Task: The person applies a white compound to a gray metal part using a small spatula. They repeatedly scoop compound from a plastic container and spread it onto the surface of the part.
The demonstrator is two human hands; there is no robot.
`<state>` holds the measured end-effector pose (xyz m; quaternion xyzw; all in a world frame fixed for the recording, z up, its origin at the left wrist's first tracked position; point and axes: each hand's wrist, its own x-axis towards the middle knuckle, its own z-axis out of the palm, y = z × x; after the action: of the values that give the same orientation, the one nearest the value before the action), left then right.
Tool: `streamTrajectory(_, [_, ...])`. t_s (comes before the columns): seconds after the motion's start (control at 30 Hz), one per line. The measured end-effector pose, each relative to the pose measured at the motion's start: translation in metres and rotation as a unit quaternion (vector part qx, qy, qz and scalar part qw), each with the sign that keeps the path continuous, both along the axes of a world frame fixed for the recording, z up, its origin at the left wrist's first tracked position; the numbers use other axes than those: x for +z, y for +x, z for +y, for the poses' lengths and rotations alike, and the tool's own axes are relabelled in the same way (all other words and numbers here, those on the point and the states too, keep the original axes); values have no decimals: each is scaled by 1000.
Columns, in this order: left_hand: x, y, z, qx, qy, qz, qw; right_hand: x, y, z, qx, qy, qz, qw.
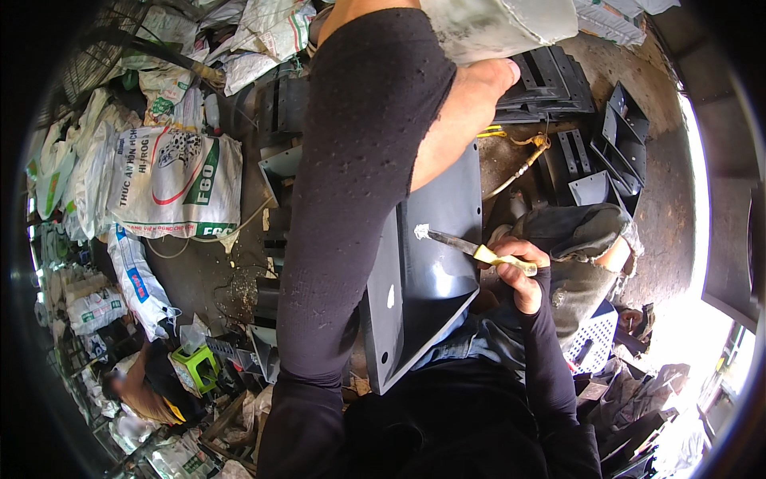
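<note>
My right hand (pixel 520 270) is closed round the yellow handle of a putty knife (pixel 456 242). A dab of white paste (pixel 421 231) sits on the blade tip, over a dark grey metal trough (pixel 447 199) with angled sides. This trough lies across my lap, and a small white spot shows on its left flange. My left arm, in a black sleeve, reaches up across the view close to the camera. At the top edge my left hand (pixel 464 120), partly out of frame, grips a smeared whitish plastic container (pixel 503 28); its thumb lies along the container's lower edge.
Similar dark metal parts (pixel 621 140) are stacked at the far right. A yellowish hose (pixel 519 172) lies beyond the trough. White printed sacks (pixel 175 180) pile up on the left, near a green plastic stool (pixel 196 367) and another person (pixel 148 383). A white perforated basket (pixel 592 339) stands right.
</note>
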<state>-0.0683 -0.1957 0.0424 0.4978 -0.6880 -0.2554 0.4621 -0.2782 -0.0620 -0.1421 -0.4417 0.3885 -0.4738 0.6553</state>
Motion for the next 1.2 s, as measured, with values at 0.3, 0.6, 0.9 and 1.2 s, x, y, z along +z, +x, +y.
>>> streamTrajectory(0.3, [-1,0,-1,-3,2,4,1000,2,-2,0,7,1,-23,1000])
streamTrajectory(0.6, [0,1,1,-1,6,5,1000,-3,-2,-2,5,11,-5,1000])
streamTrajectory(0.9, [-2,1,0,-4,8,9,1000,-4,-1,-3,1,15,-13,1000])
streamTrajectory(1.2, [-4,1,-2,-11,9,12,1000,6,-4,-3,6,14,-25,1000])
